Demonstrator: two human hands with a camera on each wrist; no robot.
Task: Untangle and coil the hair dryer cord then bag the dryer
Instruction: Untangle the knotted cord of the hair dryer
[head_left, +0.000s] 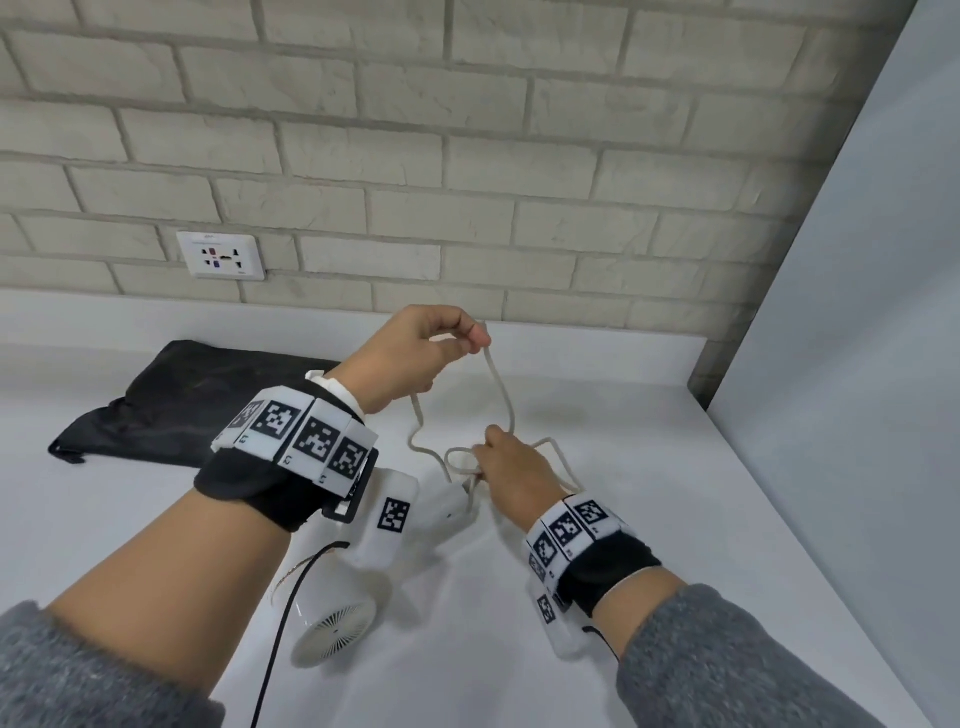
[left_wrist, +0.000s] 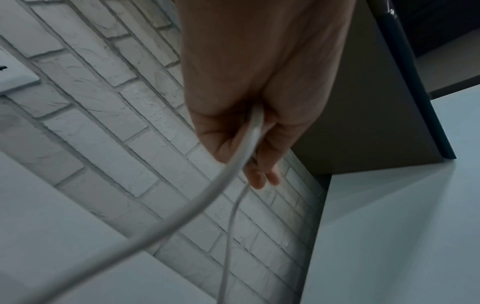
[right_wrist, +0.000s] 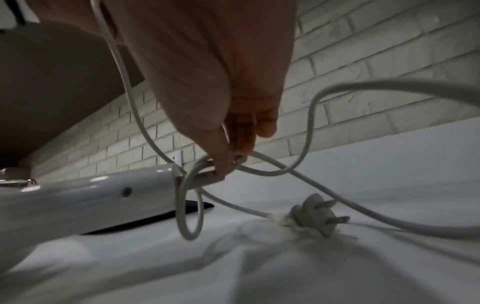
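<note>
A: Head view?

B: White counter vs brick wall w/ outlet. Left hand raised, pinching the pale cord betw thumb & fingertips. Right hand low, fingers curled into a cord knot by the white hair dryer, which lies on the counter, grille toward the camera. Black bag lies flat, back left.

A: Left wrist view?

B: Left hand closed around cord; two strands hang down.

A: Right wrist view?

B: Right hand pinches a cord loop at the dryer handle's end. Plug rests on the counter, prongs pointing right.
</note>
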